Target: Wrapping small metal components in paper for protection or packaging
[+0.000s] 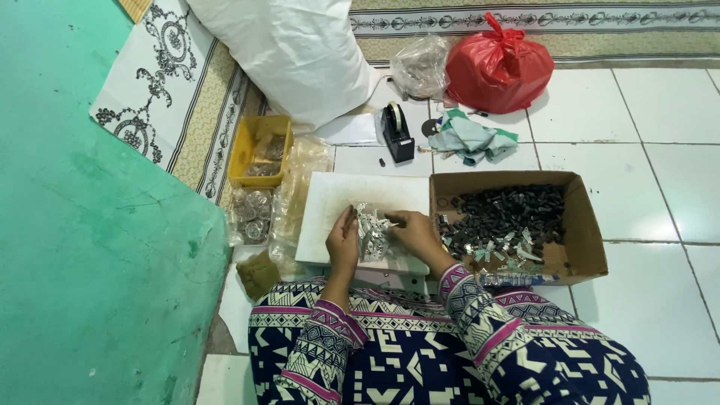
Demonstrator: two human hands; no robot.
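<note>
A small heap of shiny silver metal pieces (372, 234) lies on a white board (337, 201) in front of me. My left hand (343, 241) rests at the heap's left side, fingers bent and touching the pieces. From the right, my right hand (413, 231) pinches pieces at the heap's edge. What exactly each hand grips is too small to tell. Beside my right hand stands an open cardboard box (586, 225) holding several dark small parts (510, 214) and some silver ones.
A yellow plastic tray (241, 154) and clear bags of round metal parts (252, 214) lie to the left. Behind the board are a black tape dispenser (397, 132), a green cloth (471, 138), a red bag (498, 69), a white sack (292, 52). A green wall (90, 262) stands on the left.
</note>
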